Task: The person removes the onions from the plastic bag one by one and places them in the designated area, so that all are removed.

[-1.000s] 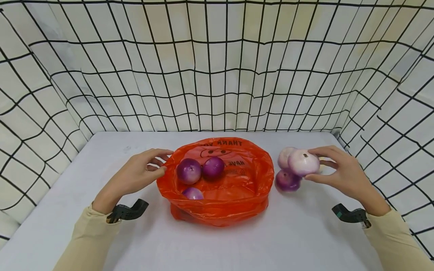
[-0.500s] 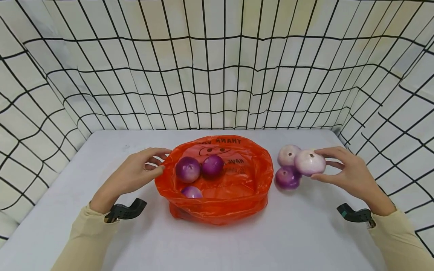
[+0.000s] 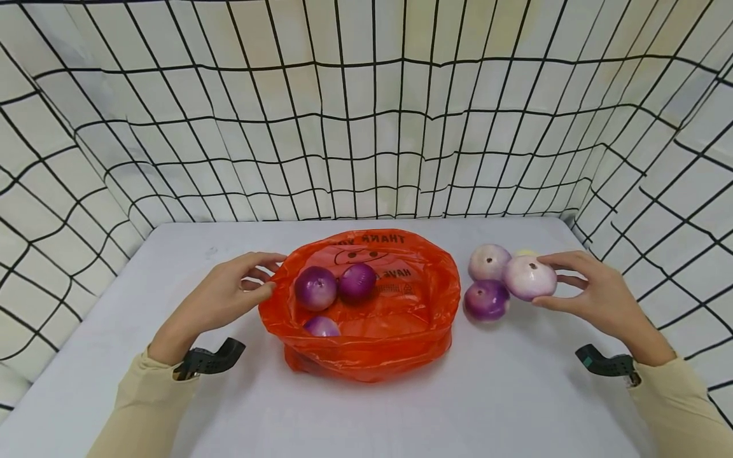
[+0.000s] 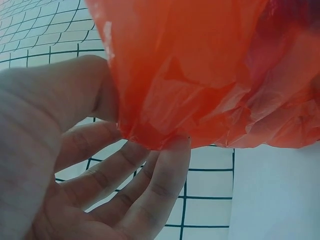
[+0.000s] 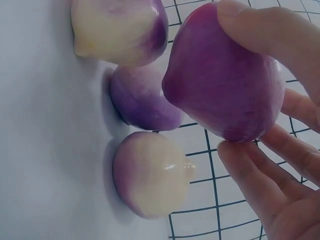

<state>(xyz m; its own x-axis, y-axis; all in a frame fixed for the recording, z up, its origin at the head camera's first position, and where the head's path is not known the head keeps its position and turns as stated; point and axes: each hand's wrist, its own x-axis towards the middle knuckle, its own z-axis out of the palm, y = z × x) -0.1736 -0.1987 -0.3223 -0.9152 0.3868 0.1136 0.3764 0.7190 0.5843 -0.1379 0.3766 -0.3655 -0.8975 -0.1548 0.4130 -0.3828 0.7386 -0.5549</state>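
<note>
The left hand pinches the left rim of a red plastic bag; in the left wrist view, thumb and fingertips meet the bag's film. Inside the bag's left part lie three purple onions, one beside another, and a third partly hidden by the front rim. The right hand grips an onion, pale on top and purple underneath in the right wrist view, between thumb and fingers. Just left of it are a pale onion and a purple one.
Behind the gripped onion, a yellowish onion shows only its top. Three onions rest on the white table in the right wrist view. Black grid netting over white walls encloses the table's back and sides.
The right hand has moved a little to the right with its onion, uncovering more of the two onions beside the bag. The left hand has kept its place at the bag's rim.
</note>
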